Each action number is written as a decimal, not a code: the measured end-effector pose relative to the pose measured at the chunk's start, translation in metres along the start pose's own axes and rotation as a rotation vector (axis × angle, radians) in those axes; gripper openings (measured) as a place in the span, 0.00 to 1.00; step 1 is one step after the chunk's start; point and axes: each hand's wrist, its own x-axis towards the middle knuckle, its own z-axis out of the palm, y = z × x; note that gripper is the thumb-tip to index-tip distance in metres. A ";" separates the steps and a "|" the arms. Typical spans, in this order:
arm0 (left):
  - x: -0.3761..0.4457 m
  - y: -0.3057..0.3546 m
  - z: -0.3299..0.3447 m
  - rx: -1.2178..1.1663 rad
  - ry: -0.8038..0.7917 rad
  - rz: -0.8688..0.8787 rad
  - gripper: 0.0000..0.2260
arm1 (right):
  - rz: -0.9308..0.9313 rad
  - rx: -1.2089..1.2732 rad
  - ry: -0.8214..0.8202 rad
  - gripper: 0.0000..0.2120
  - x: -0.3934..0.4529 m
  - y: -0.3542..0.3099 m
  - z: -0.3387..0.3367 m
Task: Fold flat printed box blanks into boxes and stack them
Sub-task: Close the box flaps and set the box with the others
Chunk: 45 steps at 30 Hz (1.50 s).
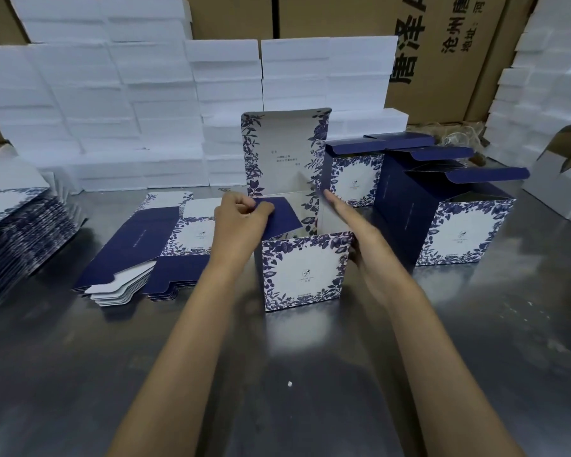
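With the box [302, 272] upright on the bench [277, 374], left hand [241, 214] pinches a navy side flap [282, 212] inward; right hand [346, 216], fingers straight, presses the other side. Lid [285, 150] tuck probably next.

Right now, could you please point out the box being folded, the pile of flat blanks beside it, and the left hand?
box being folded [302, 272], head view, on its printed front panel.
pile of flat blanks [136, 245], head view, on the top blank's dark blue panel.
left hand [241, 217], head view, on its back.
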 end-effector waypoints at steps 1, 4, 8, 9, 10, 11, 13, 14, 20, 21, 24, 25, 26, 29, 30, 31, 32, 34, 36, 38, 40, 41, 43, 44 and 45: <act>-0.002 -0.001 0.002 -0.085 -0.024 -0.035 0.06 | 0.007 -0.009 0.019 0.22 0.000 0.001 0.000; -0.011 -0.009 0.002 -0.350 -0.104 -0.075 0.07 | 0.032 0.001 0.077 0.12 -0.001 0.001 -0.001; -0.018 -0.017 -0.004 -0.356 -0.149 0.020 0.06 | 0.101 -0.157 0.144 0.15 -0.008 -0.008 -0.005; -0.019 -0.018 -0.005 -0.360 -0.157 0.021 0.05 | 0.113 -0.186 0.115 0.15 -0.009 -0.010 -0.006; -0.019 -0.019 -0.006 -0.373 -0.168 0.013 0.05 | 0.126 -0.197 0.072 0.14 -0.012 -0.013 -0.007; -0.018 -0.020 -0.007 -0.389 -0.178 0.003 0.05 | 0.134 -0.203 0.019 0.15 -0.014 -0.015 -0.009; -0.016 -0.020 -0.008 -0.407 -0.191 -0.011 0.06 | 0.144 -0.231 -0.053 0.16 -0.016 -0.019 -0.010; -0.016 -0.020 -0.009 -0.413 -0.195 -0.012 0.06 | 0.143 -0.252 -0.067 0.16 -0.015 -0.021 -0.010; -0.015 -0.021 -0.009 -0.429 -0.187 -0.018 0.07 | 0.105 -0.411 -0.111 0.16 -0.010 -0.032 -0.015; -0.015 -0.021 -0.009 -0.428 -0.193 -0.017 0.07 | 0.115 -0.421 -0.126 0.20 -0.009 -0.034 -0.016; -0.015 -0.022 -0.010 -0.417 -0.204 -0.005 0.08 | 0.170 -0.453 -0.136 0.25 -0.002 -0.042 -0.016; -0.015 -0.022 -0.011 -0.414 -0.206 -0.004 0.09 | 0.168 -0.471 -0.126 0.26 0.002 -0.043 -0.015; -0.015 -0.022 -0.012 -0.412 -0.210 -0.002 0.09 | 0.152 -0.489 -0.117 0.26 0.004 -0.044 -0.014; -0.014 -0.022 -0.013 -0.374 -0.216 0.015 0.09 | 0.097 -0.536 -0.118 0.27 0.010 -0.042 -0.012; -0.014 -0.022 -0.014 -0.363 -0.217 0.019 0.09 | 0.098 -0.540 -0.128 0.28 0.010 -0.041 -0.013; -0.015 -0.022 -0.014 -0.358 -0.221 0.020 0.09 | 0.114 -0.530 -0.136 0.29 0.010 -0.041 -0.014; -0.015 -0.021 -0.014 -0.358 -0.227 0.016 0.09 | 0.138 -0.517 -0.138 0.28 0.011 -0.042 -0.015; -0.017 -0.019 -0.015 -0.364 -0.231 0.002 0.09 | 0.176 -0.515 -0.124 0.27 0.013 -0.044 -0.016; -0.017 -0.019 -0.015 -0.364 -0.232 -0.002 0.09 | 0.157 -0.540 -0.094 0.24 0.016 -0.044 -0.013; -0.017 -0.019 -0.016 -0.368 -0.237 0.000 0.09 | 0.124 -0.533 -0.073 0.20 0.020 -0.042 -0.009; -0.016 -0.021 -0.016 -0.383 -0.236 -0.002 0.09 | 0.114 -0.531 -0.083 0.19 0.021 -0.041 -0.009; -0.015 -0.022 -0.016 -0.399 -0.228 -0.006 0.10 | 0.125 -0.532 -0.102 0.19 0.021 -0.042 -0.010; -0.014 -0.024 -0.015 -0.451 -0.214 -0.004 0.11 | 0.152 -0.511 -0.129 0.21 0.020 -0.044 -0.014; -0.014 -0.024 -0.014 -0.493 -0.210 -0.004 0.12 | 0.155 -0.497 -0.122 0.23 0.019 -0.044 -0.017; -0.014 -0.025 -0.013 -0.538 -0.212 -0.006 0.14 | 0.145 -0.489 -0.097 0.23 0.019 -0.043 -0.017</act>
